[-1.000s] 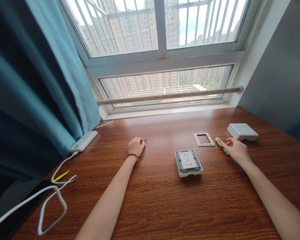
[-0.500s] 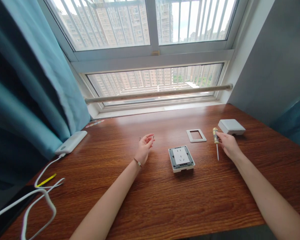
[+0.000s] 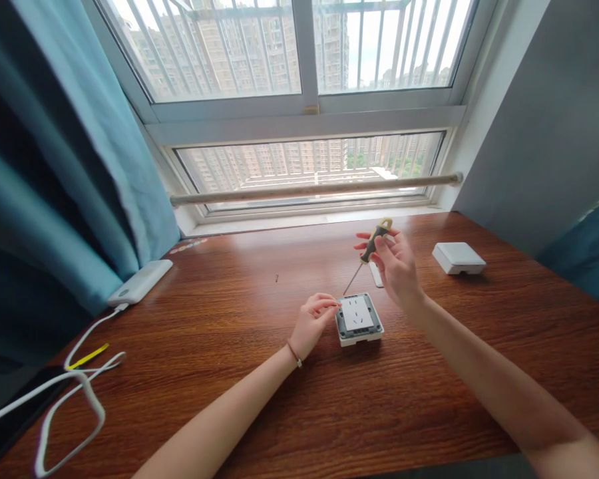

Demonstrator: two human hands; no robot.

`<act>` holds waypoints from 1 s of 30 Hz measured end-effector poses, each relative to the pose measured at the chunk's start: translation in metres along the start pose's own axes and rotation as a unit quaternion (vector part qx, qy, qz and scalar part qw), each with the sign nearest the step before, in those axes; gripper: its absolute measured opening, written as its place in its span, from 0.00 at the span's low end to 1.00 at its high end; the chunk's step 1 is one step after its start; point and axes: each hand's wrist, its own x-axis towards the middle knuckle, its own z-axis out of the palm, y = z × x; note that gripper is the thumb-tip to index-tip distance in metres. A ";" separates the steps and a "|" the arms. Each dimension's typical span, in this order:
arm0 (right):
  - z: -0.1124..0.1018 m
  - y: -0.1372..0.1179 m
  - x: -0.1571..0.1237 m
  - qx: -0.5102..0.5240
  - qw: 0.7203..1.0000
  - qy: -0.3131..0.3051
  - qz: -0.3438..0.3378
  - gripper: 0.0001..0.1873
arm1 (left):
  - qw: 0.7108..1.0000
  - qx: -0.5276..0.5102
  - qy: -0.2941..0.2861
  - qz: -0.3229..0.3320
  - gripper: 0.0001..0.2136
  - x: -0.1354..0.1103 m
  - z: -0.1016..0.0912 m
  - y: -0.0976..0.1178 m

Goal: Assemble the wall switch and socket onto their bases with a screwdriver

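Note:
A white wall socket [image 3: 359, 318] in a grey frame lies on the wooden desk [image 3: 299, 399]. My left hand [image 3: 313, 321] pinches something small, probably a screw, at the socket's upper left corner. Above the socket, my right hand [image 3: 395, 264] grips a yellow and black screwdriver [image 3: 367, 252] by its handle, with the tip slanting down toward that same corner. One small dark screw [image 3: 276, 277] lies loose on the desk to the left. A white faceplate frame [image 3: 375, 275] is mostly hidden behind my right hand.
A white box [image 3: 458, 257] sits at the right by the grey wall. A white power bank [image 3: 140, 281] with white cables [image 3: 74, 382] lies at the left near the blue curtain [image 3: 64, 159]. The window and a rail run along the far edge.
My left hand moved right from the loose screw to the socket's corner, pinching something small. My right hand lifted the screwdriver off the desk and brought it over the socket.

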 end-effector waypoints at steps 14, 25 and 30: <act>-0.006 0.014 -0.026 -0.063 0.997 -0.039 0.026 0.10 | 0.993 0.090 -0.033 0.064 0.04 -0.003 0.000 -0.005; -0.001 0.013 -0.033 -0.081 0.996 -0.043 0.001 0.10 | 0.993 0.095 -0.013 0.061 0.02 -0.002 0.000 -0.005; 0.001 0.010 -0.035 -0.081 0.995 -0.053 -0.002 0.10 | 0.993 0.100 -0.011 0.066 0.03 -0.002 0.000 -0.003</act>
